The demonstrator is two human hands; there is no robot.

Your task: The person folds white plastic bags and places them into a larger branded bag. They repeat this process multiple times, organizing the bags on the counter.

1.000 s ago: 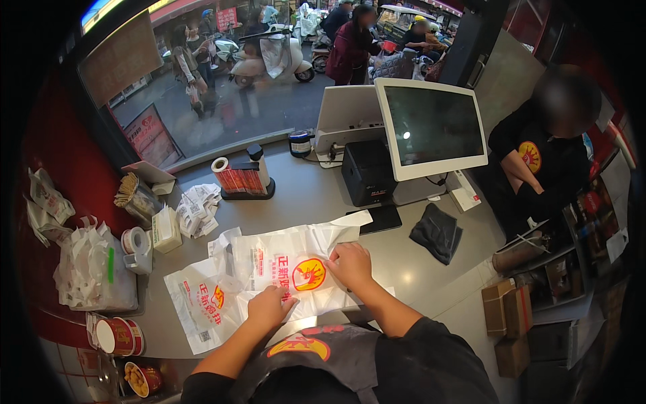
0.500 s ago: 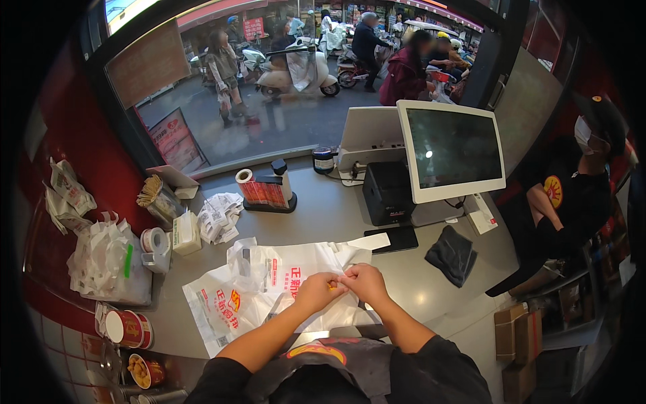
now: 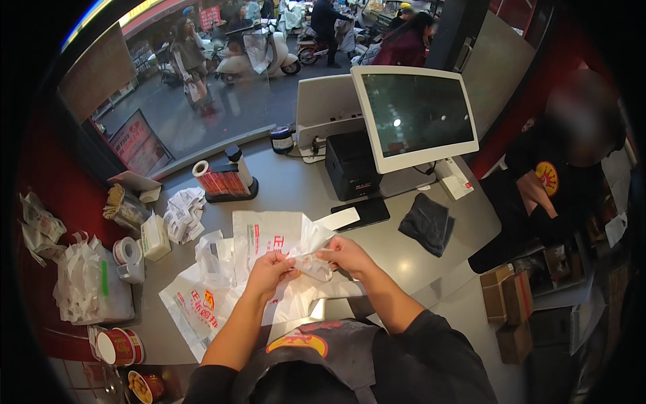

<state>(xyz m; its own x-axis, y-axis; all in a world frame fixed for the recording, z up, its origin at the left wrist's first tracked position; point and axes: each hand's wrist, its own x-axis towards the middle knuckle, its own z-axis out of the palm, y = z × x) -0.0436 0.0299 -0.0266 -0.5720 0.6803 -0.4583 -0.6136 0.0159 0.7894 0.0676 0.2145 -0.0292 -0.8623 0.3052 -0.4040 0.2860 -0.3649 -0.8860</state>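
On the grey counter, my left hand (image 3: 272, 269) and my right hand (image 3: 342, 259) both pinch the folded edge of a white plastic bag (image 3: 262, 229) with red print, holding a gathered part between them. A second white bag (image 3: 188, 310) with red and yellow print lies under it to the left, partly hidden. A white strip (image 3: 340, 219) pokes out behind the held bag, near a black flat pad (image 3: 367, 210). A dark folded cloth (image 3: 425, 225) lies to the right of my hands.
A white screen (image 3: 414, 118), black box (image 3: 344, 168) and roll holder (image 3: 225, 182) stand at the back. At left are receipts (image 3: 183, 215), piled bags (image 3: 87, 283), red tubs (image 3: 118, 347) and skewers (image 3: 121, 209). A co-worker (image 3: 552, 175) with crossed arms is at right, above cardboard boxes (image 3: 501, 293).
My hands have come together at the bag's right part, and its edge is now lifted and folded over between them. The view has shifted slightly; people outside have moved.
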